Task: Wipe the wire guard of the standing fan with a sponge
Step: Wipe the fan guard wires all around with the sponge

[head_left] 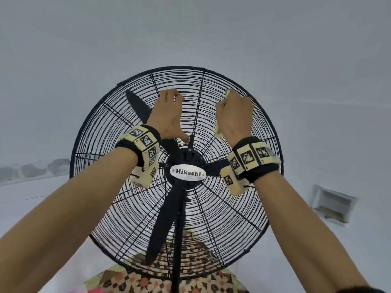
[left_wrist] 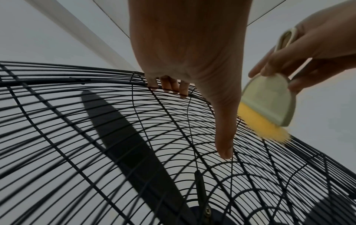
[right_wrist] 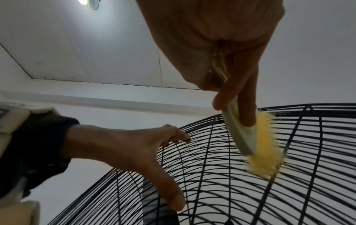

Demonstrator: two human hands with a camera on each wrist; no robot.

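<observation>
The standing fan's black wire guard (head_left: 232, 208) fills the middle of the head view. My left hand (head_left: 169, 111) lies on its upper part, fingers (left_wrist: 169, 86) hooked over the wires and thumb stretched down towards the hub. My right hand (head_left: 232, 115) is at the upper right of the guard and grips a pale plastic holder (left_wrist: 269, 97) with a yellow sponge (left_wrist: 258, 126) beneath it. The sponge (right_wrist: 265, 159) presses against the wires close to the outer rim, blurred. From the head view only pale bits of the sponge holder (head_left: 218, 132) peek out round the fist.
Black blades (head_left: 160, 225) sit behind the guard around a hub with a Mikachi label (head_left: 187, 172). The fan's pole (head_left: 178, 240) runs down to a patterned cloth (head_left: 160, 280). White walls surround it, with a vent (head_left: 332, 205) at the right and a ceiling lamp (right_wrist: 84, 2).
</observation>
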